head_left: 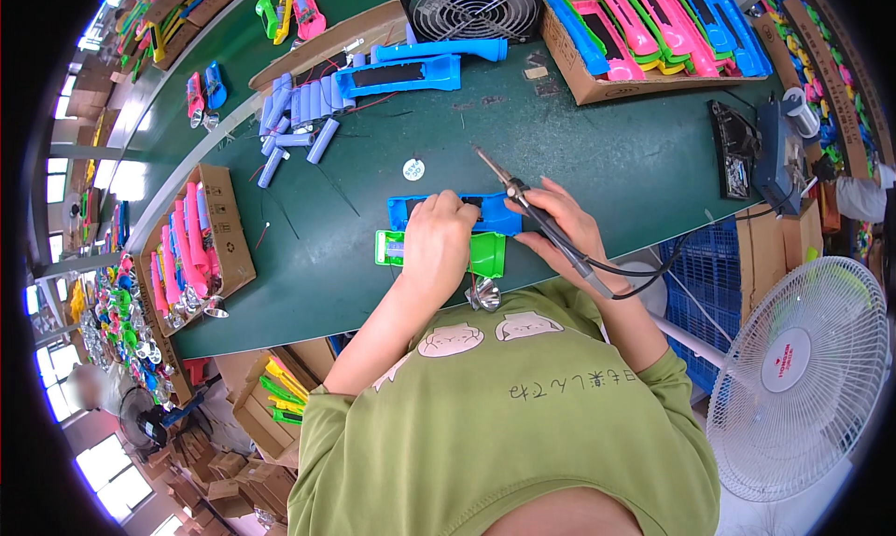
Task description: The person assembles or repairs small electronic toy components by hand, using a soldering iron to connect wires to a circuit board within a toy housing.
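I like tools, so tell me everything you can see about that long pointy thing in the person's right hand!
It is a soldering iron, a slim pen-like tool. It has a thin metal tip pointing up and to the left, away from the person, and a dark handle that looks like plastic. The right hand grips the handle, holding it tilted above the green table. A black cord runs from its back end, curving past the wrist. The tip hangs free in the air, just beyond a blue plastic shell, touching nothing.
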### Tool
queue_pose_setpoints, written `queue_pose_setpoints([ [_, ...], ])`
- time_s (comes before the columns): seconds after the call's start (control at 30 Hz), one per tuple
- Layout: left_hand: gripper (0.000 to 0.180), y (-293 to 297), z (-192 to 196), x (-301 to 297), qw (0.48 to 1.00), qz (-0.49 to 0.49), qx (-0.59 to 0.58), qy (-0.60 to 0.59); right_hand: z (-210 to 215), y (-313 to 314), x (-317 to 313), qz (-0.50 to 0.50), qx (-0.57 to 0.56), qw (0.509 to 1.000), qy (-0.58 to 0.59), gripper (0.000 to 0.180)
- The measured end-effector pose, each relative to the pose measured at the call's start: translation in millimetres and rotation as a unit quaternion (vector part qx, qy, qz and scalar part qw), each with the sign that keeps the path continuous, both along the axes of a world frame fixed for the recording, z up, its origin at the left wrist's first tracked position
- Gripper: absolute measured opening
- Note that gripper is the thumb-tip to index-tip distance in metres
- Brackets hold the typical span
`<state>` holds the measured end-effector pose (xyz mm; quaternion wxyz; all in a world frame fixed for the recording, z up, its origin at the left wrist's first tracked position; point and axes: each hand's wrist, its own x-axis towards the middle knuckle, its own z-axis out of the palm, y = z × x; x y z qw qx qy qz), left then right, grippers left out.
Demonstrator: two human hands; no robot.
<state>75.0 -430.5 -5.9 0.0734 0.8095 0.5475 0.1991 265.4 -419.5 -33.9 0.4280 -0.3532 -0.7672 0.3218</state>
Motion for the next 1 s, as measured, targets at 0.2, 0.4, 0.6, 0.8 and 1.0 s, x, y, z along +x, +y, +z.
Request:
queue_pose_setpoints([
  [0.2, 0.004, 6, 0, -5, 0.996, 0.037, -0.077, -0.041, 23, -1, 26, -0.035, 0.073, 0.996, 0.026, 0.028],
  [0.4, 0.003, 12, -4, -4, 0.997, 0.007, -0.066, 0.031, 14, -4, 27, -0.107, -0.321, 0.898, 0.28, 0.017],
  [0.6, 0.003, 15, -1, -2, 0.995, 0.013, -0.083, 0.048, 0, -4, 19, -0.109, -0.338, 0.893, 0.278, 0.017],
  [0.8, 0.002, 16, -1, -3, 0.995, 0.02, -0.097, 0.023, -3, -4, 14, -0.115, -0.335, 0.894, 0.273, 0.017],
  [1.0, 0.002, 17, 0, -3, 0.995, 0.02, -0.098, 0.013, -4, -6, 15, -0.114, -0.317, 0.908, 0.25, 0.018],
])
